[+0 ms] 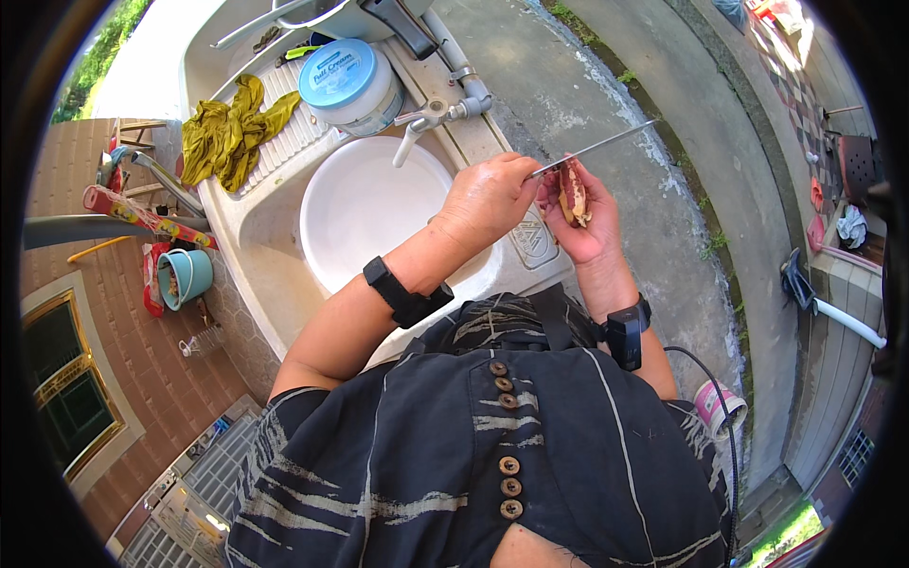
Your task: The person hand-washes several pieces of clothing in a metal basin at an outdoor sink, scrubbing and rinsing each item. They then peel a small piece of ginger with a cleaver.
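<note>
My left hand grips a knife whose thin blade points up and to the right. My right hand holds what looks like a sweet potato, with reddish-purple skin and pale patches. The blade lies across its upper end; whether it cuts in there is hard to tell. Both hands are over the right front corner of a stone-like sink. Below and left of them, a white basin sits in the sink bowl, partly covered by my left arm.
Behind the basin stand a tap and a blue-lidded plastic tub. An olive-yellow cloth lies on the ribbed drainboard. A black-handled pan is at the back. A light-blue bucket and a pink bucket are on the ground.
</note>
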